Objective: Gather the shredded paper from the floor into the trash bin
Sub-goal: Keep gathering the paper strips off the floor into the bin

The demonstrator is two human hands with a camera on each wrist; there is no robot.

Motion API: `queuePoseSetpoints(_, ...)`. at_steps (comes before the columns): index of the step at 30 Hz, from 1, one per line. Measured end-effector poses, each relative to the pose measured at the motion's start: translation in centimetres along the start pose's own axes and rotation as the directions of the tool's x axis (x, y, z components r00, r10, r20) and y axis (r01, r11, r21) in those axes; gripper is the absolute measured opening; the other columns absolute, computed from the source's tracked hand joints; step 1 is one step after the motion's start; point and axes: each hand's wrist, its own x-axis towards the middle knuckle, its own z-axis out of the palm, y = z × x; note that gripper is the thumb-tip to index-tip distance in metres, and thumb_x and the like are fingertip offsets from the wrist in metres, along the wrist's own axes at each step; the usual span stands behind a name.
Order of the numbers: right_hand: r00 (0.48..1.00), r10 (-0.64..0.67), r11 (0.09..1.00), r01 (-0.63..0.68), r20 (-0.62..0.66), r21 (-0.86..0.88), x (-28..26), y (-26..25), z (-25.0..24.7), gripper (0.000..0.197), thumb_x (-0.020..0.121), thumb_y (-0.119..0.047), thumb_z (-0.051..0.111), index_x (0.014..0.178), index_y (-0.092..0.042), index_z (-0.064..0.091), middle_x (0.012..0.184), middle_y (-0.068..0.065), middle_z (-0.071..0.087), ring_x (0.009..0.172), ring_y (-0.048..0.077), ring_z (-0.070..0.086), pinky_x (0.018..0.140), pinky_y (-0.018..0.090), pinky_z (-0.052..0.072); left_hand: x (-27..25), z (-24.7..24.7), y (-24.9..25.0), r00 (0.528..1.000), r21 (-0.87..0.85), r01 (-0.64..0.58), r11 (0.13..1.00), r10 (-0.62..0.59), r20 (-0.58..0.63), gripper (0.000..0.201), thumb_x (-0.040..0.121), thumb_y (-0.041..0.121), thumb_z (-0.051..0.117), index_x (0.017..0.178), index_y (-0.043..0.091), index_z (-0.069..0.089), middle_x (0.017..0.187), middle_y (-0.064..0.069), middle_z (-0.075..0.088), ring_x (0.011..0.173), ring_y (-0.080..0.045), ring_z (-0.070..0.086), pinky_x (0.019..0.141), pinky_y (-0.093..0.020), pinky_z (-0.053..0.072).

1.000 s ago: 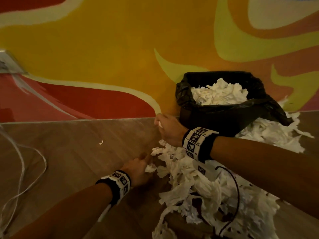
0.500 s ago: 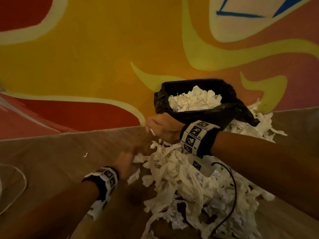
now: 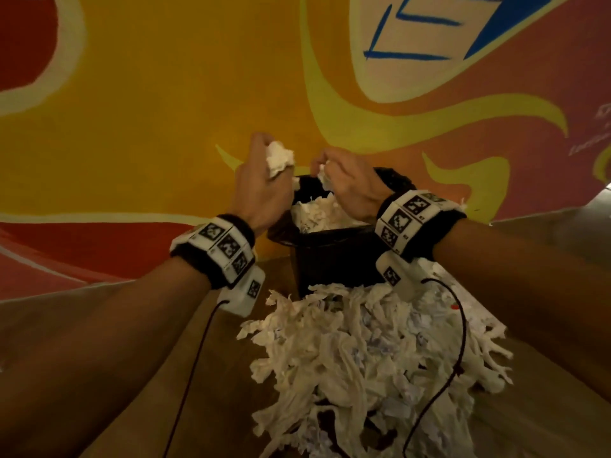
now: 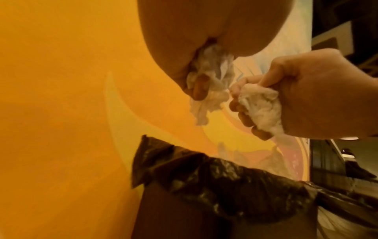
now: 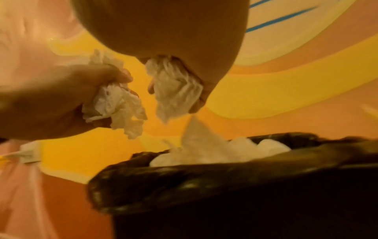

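Both hands, the left hand (image 3: 261, 190) and right hand (image 3: 352, 186), each clutch a wad of white shredded paper (image 3: 279, 157) above the black bag-lined trash bin (image 3: 334, 256), already heaped with scraps, while a large paper pile (image 3: 370, 358) covers the floor beneath the wrists.

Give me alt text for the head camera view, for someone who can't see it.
Two hands hold crumpled wads of shredded paper above a black-lined trash bin already heaped with paper: the left hand and the right hand. A large paper pile lies on the wooden floor before the bin, against a yellow and red painted wall.
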Motion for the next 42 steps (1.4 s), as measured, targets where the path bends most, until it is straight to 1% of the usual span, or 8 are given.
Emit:
queuePoseSetpoints(6,0.910,0.351,0.829,-0.191,0.222,-0.526,0.2,5.3,-1.9,0.036,0.102,-0.020,0.033,0.134,-0.016,0.048,0.125,0.011,0.039,0.111,0.033,0.041,0.091,0.034,0.034,1.2,5.2,-0.4,0.955,0.273,0.040,0.961,-0.117,0.271,0.034,0.093,0.037,0.051,0.109,0.012,0.034,0.101,-0.008,0.043,0.085,-0.024,0.041,0.071,-0.035,0.037)
queuePoseSetpoints(16,0.892,0.408,0.847,-0.289,0.196,-0.446,0.1,8.8,-3.2,0.021,0.082,-0.015,0.073,0.096,-0.024,0.060,0.099,0.000,0.061,0.096,0.020,0.060,0.084,0.034,0.053,2.9,6.9,-0.9,0.562,0.675,-0.239,0.698,-0.467,0.682,0.058,0.102,0.016,0.038,0.152,0.002,0.012,0.159,-0.020,0.006,0.144,-0.037,0.014,0.114,-0.043,0.023)
queuePoseSetpoints(20,0.906,0.374,0.846,-0.245,0.199,-0.474,-0.1,8.3,-3.2,0.011,0.090,-0.015,0.064,0.090,-0.026,0.066,0.110,0.005,0.065,0.093,0.019,0.063,0.083,0.036,0.055,2.9,7.1,-1.1,0.600,0.628,-0.286,0.724,-0.376,0.707,0.048,0.095,0.002,0.046,0.143,0.005,0.040,0.144,-0.016,0.043,0.114,-0.033,0.051,0.081,-0.036,0.044)
queuePoseSetpoints(24,0.893,0.370,0.895,-0.269,0.255,-0.357,-0.4,7.5,-2.6,0.023,0.099,-0.030,0.042,0.105,-0.030,0.064,0.108,-0.004,0.060,0.049,0.005,0.056,0.048,0.022,0.046,2.3,6.6,-1.7,0.763,0.590,-0.138,0.796,-0.295,0.576,0.044,0.088,-0.004,0.052,0.129,0.011,0.056,0.130,-0.015,0.053,0.107,-0.033,0.055,0.078,-0.035,0.047)
queuePoseSetpoints(28,0.867,0.358,0.907,-0.234,0.346,-0.351,-1.0,7.3,-2.9,0.021,0.090,-0.040,0.061,0.105,-0.028,0.069,0.111,-0.004,0.066,0.093,0.010,0.063,0.074,0.022,0.046,2.1,5.7,-1.3,0.856,0.545,-0.228,0.807,-0.101,0.507,0.020,0.080,-0.003,0.061,0.092,0.012,0.067,0.100,-0.006,0.060,0.088,-0.022,0.056,0.073,-0.032,0.047)
queuePoseSetpoints(33,0.864,0.386,0.879,-0.239,0.324,-0.412,-0.5,8.0,-3.1,0.008,0.084,-0.024,0.073,0.092,-0.027,0.074,0.114,-0.002,0.065,0.106,0.015,0.059,0.081,0.025,0.046,1.6,5.5,-0.6,0.747,0.489,-0.233,0.841,-0.167,0.644,0.027,0.093,0.004,0.046,0.086,0.006,0.072,0.079,-0.004,0.064,0.059,-0.015,0.051,0.051,-0.019,0.041)
queuePoseSetpoints(38,0.795,0.456,0.843,-0.241,0.400,-0.481,-0.1,8.3,-2.5,0.024,0.096,-0.022,0.053,0.113,-0.021,0.070,0.114,-0.002,0.068,0.097,0.018,0.063,0.076,0.017,0.046,1.2,6.4,-0.6,0.554,0.601,-0.304,0.739,-0.377,0.743,0.038,0.104,0.027,0.025,0.079,0.009,0.045,0.080,-0.009,0.046,0.069,-0.023,0.040,0.068,-0.035,0.035)
queuePoseSetpoints(42,0.736,0.473,0.814,-0.154,0.484,-0.561,-0.3,7.9,-1.5,0.027,0.102,-0.013,0.034,0.095,-0.002,0.057,0.069,0.001,0.046,0.057,0.012,0.039,0.057,0.008,0.034,1.4,7.2,-1.0,0.452,0.656,-0.267,0.706,-0.509,0.732,0.055,0.102,0.044,0.013,0.115,0.009,0.053,0.126,-0.018,0.051,0.107,-0.028,0.051,0.094,-0.039,0.038)
